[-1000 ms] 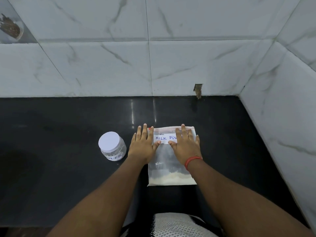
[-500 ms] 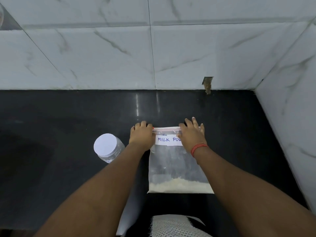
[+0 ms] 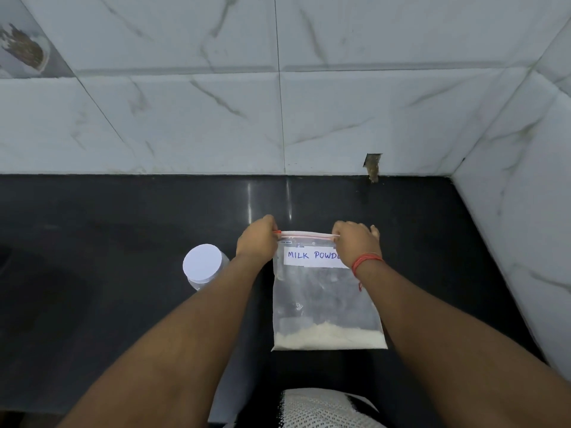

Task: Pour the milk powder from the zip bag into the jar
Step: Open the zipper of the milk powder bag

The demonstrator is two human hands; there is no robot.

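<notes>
Clear plastic made up the zip bag point(image 3: 324, 291), and it lay flat on the black table point(image 3: 123, 273). Only the head view showed this moment. The bag's long side ran away from the person, with the red zip strip point(image 3: 309, 234) at the far end and the milk powder point(image 3: 329, 335) heaped at the near end. A white label point(image 3: 312, 257) on the bag read "MILK POWDE", and the rest was hidden.

The left hand point(image 3: 258, 239) had its grip curled on the left corner of the zip strip. The right hand point(image 3: 355, 242) pinched the right corner, with a red thread point(image 3: 366, 261) on its wrist. Both hands were at the bag's top, one at each end of the strip.

The jar point(image 3: 204, 270) stood just left of the bag, close beside the left arm. Its white lid point(image 3: 202, 263) was on, so the left hand was the nearer one to it.

I think the bag had to be pulled open first, and the lid had to come off before any pouring.
</notes>
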